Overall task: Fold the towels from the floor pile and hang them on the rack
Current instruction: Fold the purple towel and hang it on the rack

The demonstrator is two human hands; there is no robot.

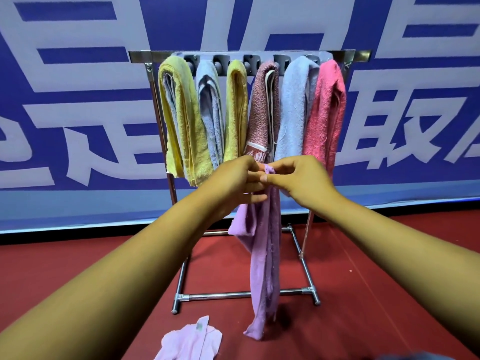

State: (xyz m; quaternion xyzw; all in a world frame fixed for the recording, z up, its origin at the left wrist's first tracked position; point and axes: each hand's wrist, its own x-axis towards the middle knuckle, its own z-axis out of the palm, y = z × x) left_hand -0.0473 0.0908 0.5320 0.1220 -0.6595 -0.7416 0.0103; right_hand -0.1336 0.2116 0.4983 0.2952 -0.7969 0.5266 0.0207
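Both the left hand (237, 178) and right hand (296, 178) pinch the top corner of the lilac towel (262, 255), which hangs in front of the rack (244, 56). Recommended: draw the top corners apart before folding. Another pale towel (192, 341) lies at 6 o'clock on red flooring (376, 294). Six folded towels are hung. Blue banner (78, 113) behind.

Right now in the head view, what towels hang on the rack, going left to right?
Yellow towel → blue towel → second yellow towel → speckled pink towel → second blue towel → bright pink towel.
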